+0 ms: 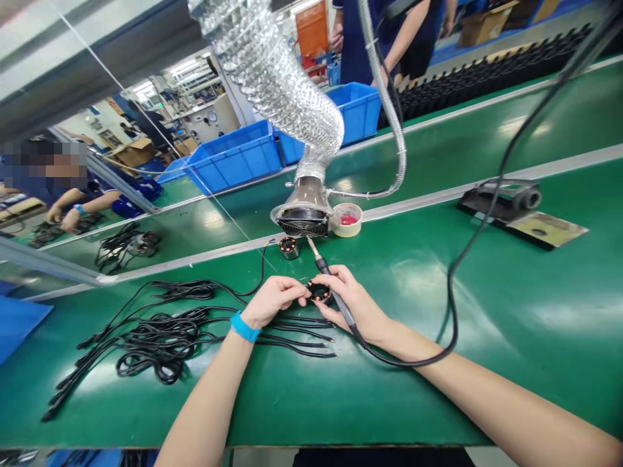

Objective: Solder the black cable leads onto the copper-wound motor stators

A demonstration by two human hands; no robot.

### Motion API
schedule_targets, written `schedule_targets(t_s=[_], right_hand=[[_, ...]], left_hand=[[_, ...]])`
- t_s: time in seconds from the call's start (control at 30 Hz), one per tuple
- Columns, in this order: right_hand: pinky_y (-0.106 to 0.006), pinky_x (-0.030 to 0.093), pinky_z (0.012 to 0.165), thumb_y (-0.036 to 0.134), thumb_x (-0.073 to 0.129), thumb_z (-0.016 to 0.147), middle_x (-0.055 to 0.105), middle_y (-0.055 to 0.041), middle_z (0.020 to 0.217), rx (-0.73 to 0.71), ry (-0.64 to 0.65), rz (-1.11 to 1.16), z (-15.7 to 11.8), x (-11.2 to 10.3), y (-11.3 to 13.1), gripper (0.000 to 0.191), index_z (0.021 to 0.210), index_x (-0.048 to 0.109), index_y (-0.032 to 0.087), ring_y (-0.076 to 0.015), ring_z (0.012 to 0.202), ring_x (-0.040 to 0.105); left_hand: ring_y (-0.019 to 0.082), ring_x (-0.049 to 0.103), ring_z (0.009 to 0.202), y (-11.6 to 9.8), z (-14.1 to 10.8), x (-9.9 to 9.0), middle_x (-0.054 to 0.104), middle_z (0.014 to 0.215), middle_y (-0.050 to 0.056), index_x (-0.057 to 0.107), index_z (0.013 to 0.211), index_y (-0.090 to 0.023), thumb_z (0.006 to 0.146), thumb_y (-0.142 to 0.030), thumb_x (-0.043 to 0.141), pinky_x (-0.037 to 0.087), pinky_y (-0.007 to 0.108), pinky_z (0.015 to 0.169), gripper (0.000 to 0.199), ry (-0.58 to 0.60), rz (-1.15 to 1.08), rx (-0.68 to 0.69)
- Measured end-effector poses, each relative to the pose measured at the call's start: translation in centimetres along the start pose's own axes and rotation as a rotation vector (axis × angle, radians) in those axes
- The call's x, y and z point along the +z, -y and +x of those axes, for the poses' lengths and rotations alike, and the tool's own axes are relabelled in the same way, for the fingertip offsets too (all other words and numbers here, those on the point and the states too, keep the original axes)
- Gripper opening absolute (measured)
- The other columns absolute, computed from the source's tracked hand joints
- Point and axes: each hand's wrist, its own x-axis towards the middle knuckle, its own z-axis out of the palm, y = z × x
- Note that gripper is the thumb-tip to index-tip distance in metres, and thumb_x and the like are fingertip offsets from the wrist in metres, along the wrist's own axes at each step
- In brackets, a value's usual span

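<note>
My right hand (355, 301) is closed around a soldering iron (335, 288), its tip pointing away toward the fume hood. The same hand's fingers also steady a small motor stator (320, 292) with copper windings. My left hand (277, 298), a blue band on its wrist, pinches at the stator's left edge; whatever fine part is between the fingertips is too small to make out. A second stator (289, 248) stands just beyond, with a black cable running to it. Bundled black cables (170, 337) lie to the left, several stripped ends reaching below my hands.
Above the bench hangs a fume hood (304, 214) on a silver flexible duct (292, 84). Beside it is a round tub (348, 220) with something red inside. An iron stand (520, 211) sits at right. Blue bins (238, 159) and co-workers are across the line.
</note>
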Motion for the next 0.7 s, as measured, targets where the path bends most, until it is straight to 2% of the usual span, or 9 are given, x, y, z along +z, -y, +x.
schedule_targets(t_s=[0.1,0.17,0.3,0.4,0.5,0.57,0.63,0.7], right_hand=[[-0.032,0.055,0.082,0.013,0.060,0.085,0.047,-0.0068,0.114,0.004,0.006,0.021,0.0,0.2,-0.3,0.042,0.125,0.051,0.025,-0.0145,0.086,0.063],[-0.032,0.055,0.083,0.014,0.061,0.085,0.047,-0.0065,0.113,0.004,0.004,0.019,0.1,0.2,-0.4,0.043,0.125,0.051,0.026,-0.0151,0.087,0.063],[-0.034,0.054,0.084,0.017,0.064,0.084,0.047,-0.0067,0.113,-0.001,-0.007,-0.004,0.1,0.3,-0.3,0.044,0.125,0.051,0.026,-0.0164,0.090,0.062],[-0.033,0.054,0.083,0.020,0.063,0.086,0.047,-0.0065,0.113,0.014,0.015,-0.014,0.1,0.1,-0.2,0.040,0.125,0.052,0.025,-0.0158,0.089,0.061],[-0.031,0.054,0.082,0.020,0.063,0.086,0.047,-0.0060,0.112,0.018,0.051,0.001,0.3,-0.3,-0.1,0.038,0.123,0.054,0.025,-0.0155,0.089,0.059],[-0.031,0.054,0.082,0.020,0.063,0.086,0.046,-0.0059,0.113,0.012,0.060,0.005,0.4,-0.7,0.0,0.038,0.122,0.054,0.024,-0.0154,0.090,0.059],[-0.031,0.054,0.081,0.019,0.063,0.085,0.046,-0.0061,0.114,0.005,0.069,0.005,0.6,-1.1,0.0,0.040,0.123,0.053,0.024,-0.0147,0.088,0.059],[-0.030,0.054,0.079,0.017,0.063,0.084,0.047,-0.0060,0.113,-0.003,0.073,-0.002,0.7,-1.5,0.1,0.041,0.123,0.053,0.024,-0.0136,0.085,0.059]], left_hand=[[0.004,0.027,0.044,0.3,0.4,0.7,0.062,0.063,0.000,0.072,0.082,-0.011,0.080,-0.047,0.069,0.014,0.023,0.045,0.036,-0.035,-0.089,0.039],[0.005,0.029,0.045,-0.1,0.1,0.6,0.062,0.064,0.000,0.071,0.082,-0.012,0.082,-0.047,0.067,0.017,0.022,0.046,0.035,-0.053,-0.043,0.056],[0.009,0.045,0.056,-1.7,-1.5,-1.2,0.066,0.070,0.001,0.074,0.080,-0.013,0.078,-0.042,0.073,0.030,0.023,0.054,0.029,-0.072,0.358,0.081],[0.012,0.051,0.063,-2.0,-2.3,-1.9,0.067,0.075,0.001,0.076,0.081,-0.017,0.077,-0.038,0.076,0.034,0.024,0.058,0.022,0.017,0.649,0.145],[0.015,0.056,0.073,-1.1,-2.1,-0.7,0.066,0.081,0.002,0.075,0.082,-0.018,0.080,-0.034,0.075,0.039,0.025,0.066,0.016,0.146,0.720,0.258],[0.016,0.057,0.077,-0.5,-1.8,0.6,0.065,0.082,0.002,0.072,0.080,-0.018,0.081,-0.032,0.073,0.040,0.025,0.070,0.014,0.178,0.744,0.311],[0.015,0.056,0.077,-0.4,-1.7,1.5,0.064,0.082,0.002,0.068,0.076,-0.017,0.083,-0.031,0.072,0.040,0.025,0.070,0.016,0.199,0.772,0.318],[0.014,0.054,0.072,-0.9,-2.0,1.5,0.063,0.081,0.001,0.066,0.076,-0.017,0.085,-0.032,0.070,0.038,0.025,0.066,0.018,0.227,0.780,0.279]])
